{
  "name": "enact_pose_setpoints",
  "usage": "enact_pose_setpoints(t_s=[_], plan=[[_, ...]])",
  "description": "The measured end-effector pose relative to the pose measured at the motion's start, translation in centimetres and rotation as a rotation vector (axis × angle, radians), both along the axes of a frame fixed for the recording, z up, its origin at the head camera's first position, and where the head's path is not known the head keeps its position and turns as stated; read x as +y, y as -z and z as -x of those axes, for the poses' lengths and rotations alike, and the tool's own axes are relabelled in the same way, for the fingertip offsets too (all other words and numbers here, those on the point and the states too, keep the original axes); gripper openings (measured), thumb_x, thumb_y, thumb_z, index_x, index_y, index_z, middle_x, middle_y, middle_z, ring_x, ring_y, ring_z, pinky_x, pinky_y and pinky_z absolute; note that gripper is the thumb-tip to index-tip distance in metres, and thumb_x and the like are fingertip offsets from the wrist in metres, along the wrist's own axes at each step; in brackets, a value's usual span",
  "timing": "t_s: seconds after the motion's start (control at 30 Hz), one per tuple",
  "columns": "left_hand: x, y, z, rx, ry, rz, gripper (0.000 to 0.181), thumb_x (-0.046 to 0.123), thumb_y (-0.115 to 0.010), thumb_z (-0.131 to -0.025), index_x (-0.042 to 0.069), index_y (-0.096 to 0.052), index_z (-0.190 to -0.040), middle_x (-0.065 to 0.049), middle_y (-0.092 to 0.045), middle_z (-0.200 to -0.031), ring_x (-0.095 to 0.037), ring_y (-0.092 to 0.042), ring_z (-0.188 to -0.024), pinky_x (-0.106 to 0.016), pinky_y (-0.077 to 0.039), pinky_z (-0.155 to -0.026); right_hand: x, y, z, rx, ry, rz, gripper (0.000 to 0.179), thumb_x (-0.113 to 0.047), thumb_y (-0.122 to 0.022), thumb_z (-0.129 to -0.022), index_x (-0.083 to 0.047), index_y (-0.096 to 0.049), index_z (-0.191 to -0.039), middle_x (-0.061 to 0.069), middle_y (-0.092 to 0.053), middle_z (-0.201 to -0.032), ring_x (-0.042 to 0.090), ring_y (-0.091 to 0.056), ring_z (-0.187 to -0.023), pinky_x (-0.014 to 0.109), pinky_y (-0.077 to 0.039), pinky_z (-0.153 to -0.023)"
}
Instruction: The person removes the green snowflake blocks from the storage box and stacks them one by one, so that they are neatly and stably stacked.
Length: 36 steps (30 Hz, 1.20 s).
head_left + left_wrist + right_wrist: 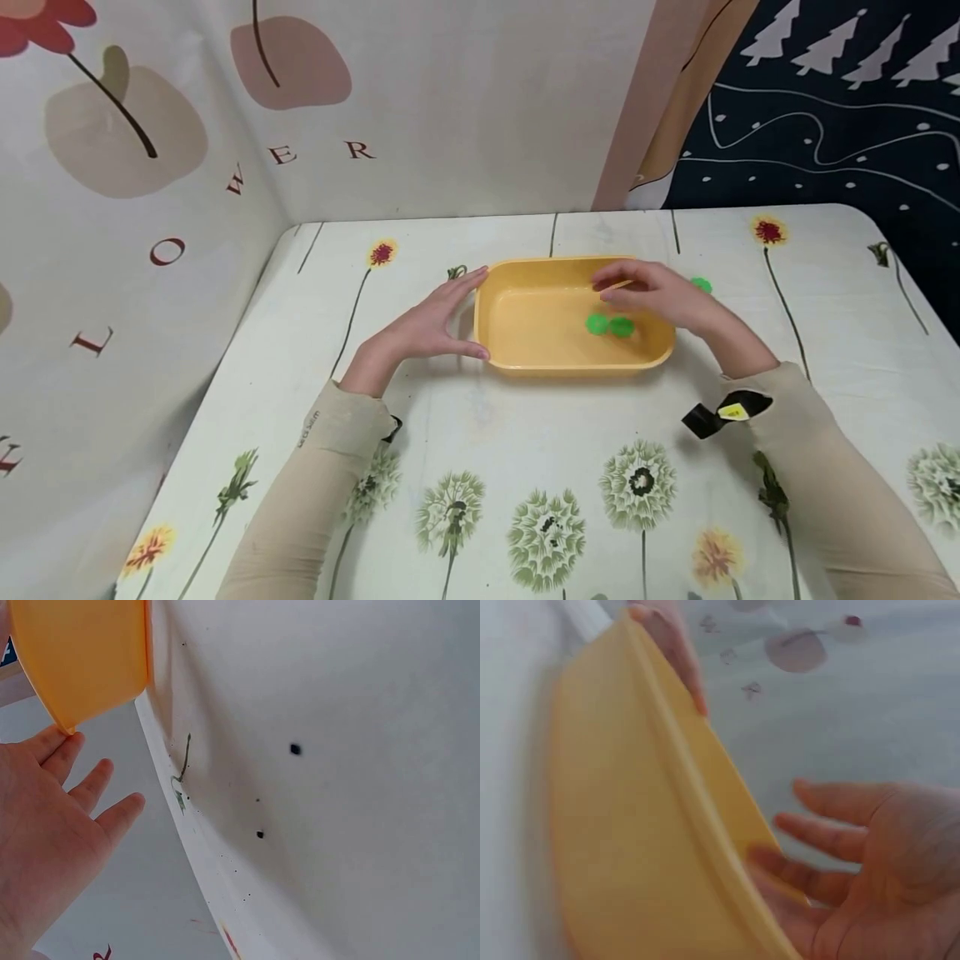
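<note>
Spread left hand (438, 322) touches the yellow tray (525, 327); right hand (660, 293), loosely parted, empty, partly hides the rightmost green disc (702, 284).

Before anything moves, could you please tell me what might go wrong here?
The right hand, over the tray, might knock the two green pieces inside. It could also brush the green piece outside, on the table. The left hand, touching the tray's end, could nudge it sideways.
</note>
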<state>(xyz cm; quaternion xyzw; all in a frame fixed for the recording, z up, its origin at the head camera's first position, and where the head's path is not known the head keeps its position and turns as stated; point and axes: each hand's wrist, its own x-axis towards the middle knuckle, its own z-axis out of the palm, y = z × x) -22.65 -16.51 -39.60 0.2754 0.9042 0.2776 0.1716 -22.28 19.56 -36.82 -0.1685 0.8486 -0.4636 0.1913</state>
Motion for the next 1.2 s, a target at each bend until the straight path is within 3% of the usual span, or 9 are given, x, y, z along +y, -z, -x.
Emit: enact_pose_setpoints(t_s=[0.13, 0.23, 0.37, 0.5, 0.63, 0.83, 0.97, 1.2], plan=[[0.0, 0.1, 0.0, -0.003, -0.001, -0.001, 0.122, 0.060, -0.083, -0.070, 0.027, -0.009, -0.162, 0.012, -0.006, -0.169, -0.023, -0.007, -0.157, -0.057, -0.019, -0.124, -1.5, 0.6, 0.1, 0.021, -0.078, -0.069, 0.036, -0.015, -0.053, -0.103, 0.005, -0.055, -0.134, 0.025, -0.058, -0.135, 0.037, -0.059, -0.121, 0.038, -0.050, -0.105], [0.0, 0.1, 0.0, -0.005, -0.002, -0.005, 0.122, 0.061, -0.083, -0.070, 0.027, -0.010, -0.162, 0.012, -0.007, -0.169, -0.023, -0.007, -0.157, -0.057, -0.020, -0.124, -2.2, 1.2, 0.3, 0.027, -0.090, -0.103, 0.033, -0.010, -0.052, -0.103, 0.008, -0.056, -0.130, 0.028, -0.060, -0.130, 0.041, -0.060, -0.120, 0.052, -0.047, -0.106], [0.1, 0.0, 0.0, -0.005, -0.001, -0.004, 0.123, 0.060, -0.083, -0.070, 0.025, -0.010, -0.162, 0.011, -0.007, -0.169, -0.024, -0.008, -0.157, -0.057, -0.020, -0.124, -2.7, 2.1, 0.4, 0.019, -0.100, -0.145, 0.030, -0.011, -0.053, -0.102, 0.007, -0.060, -0.125, 0.025, -0.066, -0.119, 0.034, -0.065, -0.101, 0.042, -0.055, -0.090], [0.0, -0.1, -0.1, -0.005, -0.003, -0.002, 0.122, 0.058, -0.084, -0.070, 0.025, -0.010, -0.162, 0.011, -0.007, -0.169, -0.024, -0.008, -0.157, -0.056, -0.020, -0.124, -2.9, 2.8, 0.0, -0.103, -0.198, -0.066, 0.030, -0.012, -0.053, -0.103, 0.007, -0.061, -0.125, 0.022, -0.067, -0.112, 0.024, -0.066, -0.091, 0.027, -0.056, -0.076], [0.0, -0.2, -0.1, -0.003, -0.005, 0.002, 0.122, 0.057, -0.084, -0.071, 0.027, -0.009, -0.162, 0.011, -0.006, -0.169, -0.023, -0.008, -0.157, -0.056, -0.020, -0.124, -3.1, 3.2, -0.6, -0.205, -0.300, 0.012, 0.029, -0.012, -0.053, -0.103, 0.006, -0.061, -0.124, 0.021, -0.068, -0.113, 0.021, -0.068, -0.098, 0.026, -0.057, -0.083], [-0.1, 0.0, -0.1, -0.008, -0.012, 0.000, 0.121, 0.057, -0.084, -0.071, 0.027, -0.010, -0.162, 0.011, -0.007, -0.169, -0.024, -0.008, -0.157, -0.057, -0.020, -0.124, -3.1, 3.0, -0.9, -0.235, -0.405, -0.017, 0.026, -0.019, -0.056, -0.103, -0.002, -0.067, -0.119, 0.010, -0.071, -0.114, 0.011, -0.063, -0.099, 0.024, -0.054, -0.088], [-0.1, 0.1, -0.1, -0.009, -0.012, 0.002, 0.120, 0.054, -0.085, -0.072, 0.028, -0.009, -0.162, 0.012, -0.006, -0.169, -0.022, -0.007, -0.157, -0.056, -0.020, -0.124, -2.9, 3.0, -0.8, -0.272, -0.423, 0.000, 0.025, -0.019, -0.058, -0.102, -0.003, -0.069, -0.117, 0.008, -0.072, -0.113, 0.008, -0.062, -0.096, 0.022, -0.053, -0.086], [-0.1, 0.0, 0.0, -0.007, -0.010, -0.001, 0.121, 0.058, -0.084, -0.071, 0.029, -0.009, -0.162, 0.012, -0.006, -0.169, -0.023, -0.007, -0.157, -0.056, -0.020, -0.124, -2.5, 3.1, -0.3, -0.383, -0.446, 0.124, 0.025, -0.011, -0.063, -0.097, 0.005, -0.068, -0.115, 0.003, -0.074, -0.107, 0.007, -0.066, -0.096, 0.021, -0.054, -0.085]])
